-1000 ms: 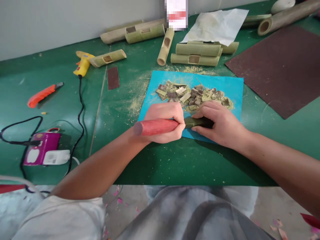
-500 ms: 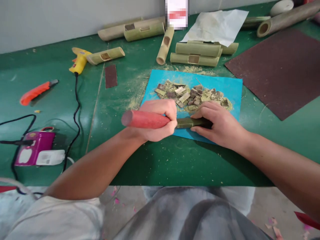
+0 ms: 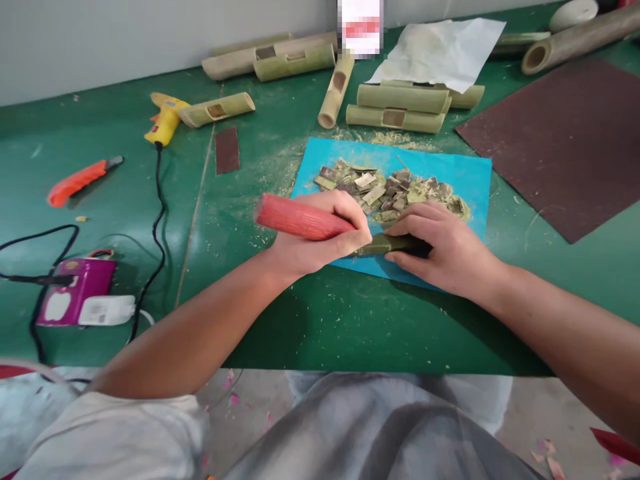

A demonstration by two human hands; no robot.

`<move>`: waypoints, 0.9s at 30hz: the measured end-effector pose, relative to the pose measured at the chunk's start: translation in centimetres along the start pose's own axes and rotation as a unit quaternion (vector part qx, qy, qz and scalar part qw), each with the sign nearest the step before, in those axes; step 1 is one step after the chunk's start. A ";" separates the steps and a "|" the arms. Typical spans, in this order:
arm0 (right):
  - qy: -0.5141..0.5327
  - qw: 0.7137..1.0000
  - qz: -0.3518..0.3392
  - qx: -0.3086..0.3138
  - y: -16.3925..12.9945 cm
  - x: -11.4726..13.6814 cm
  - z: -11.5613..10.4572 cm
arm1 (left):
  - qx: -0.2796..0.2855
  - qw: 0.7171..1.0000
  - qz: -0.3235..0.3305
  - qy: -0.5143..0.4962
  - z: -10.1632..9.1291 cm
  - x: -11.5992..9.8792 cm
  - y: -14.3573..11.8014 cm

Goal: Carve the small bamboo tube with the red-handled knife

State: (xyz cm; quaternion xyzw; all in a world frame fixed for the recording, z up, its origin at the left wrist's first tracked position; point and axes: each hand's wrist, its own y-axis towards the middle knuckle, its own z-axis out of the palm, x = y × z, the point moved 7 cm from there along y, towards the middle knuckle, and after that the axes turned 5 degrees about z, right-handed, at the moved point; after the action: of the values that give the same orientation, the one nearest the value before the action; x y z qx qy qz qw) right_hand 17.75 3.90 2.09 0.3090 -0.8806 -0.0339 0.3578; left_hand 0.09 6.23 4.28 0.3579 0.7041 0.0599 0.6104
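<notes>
A person's left hand (image 3: 320, 251) wraps its grip around one red handle (image 3: 300, 219) as the right hand (image 3: 445, 247) clamps one bamboo piece (image 3: 374, 245) over one blue sheet's (image 3: 317, 153) near edge. From that piece, uncounted chips (image 3: 374, 195) heap at twelve o'clock; one glue gun (image 3: 167, 125) lies at ten, one orange knife (image 3: 80, 183) at nine, one large brown sheet (image 3: 560, 147) at two.

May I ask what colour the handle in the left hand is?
The handle is red, in the head view.
</notes>
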 end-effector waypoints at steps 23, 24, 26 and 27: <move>-0.056 0.998 0.003 -0.025 -0.1 0.8 -0.8 | -0.158 0.984 -0.046 0.074 -1.3 0.9 -0.9; -0.057 0.998 0.003 -0.024 -0.1 0.8 -0.8 | -0.155 0.984 -0.045 0.077 -1.3 1.0 -0.9; -0.059 0.998 -0.002 -0.025 -0.1 0.9 -0.8 | -0.157 0.983 -0.041 0.090 -1.4 0.9 -0.9; -0.060 0.998 -0.005 -0.026 -0.1 1.0 -0.8 | -0.164 0.981 -0.036 0.101 -1.6 0.8 -0.9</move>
State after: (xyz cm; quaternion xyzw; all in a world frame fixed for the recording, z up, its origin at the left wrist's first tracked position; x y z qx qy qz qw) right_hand 17.75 3.39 3.27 0.3017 -0.8977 -0.0769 0.3117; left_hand -1.71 6.59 3.57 0.2196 0.7550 0.1881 0.5885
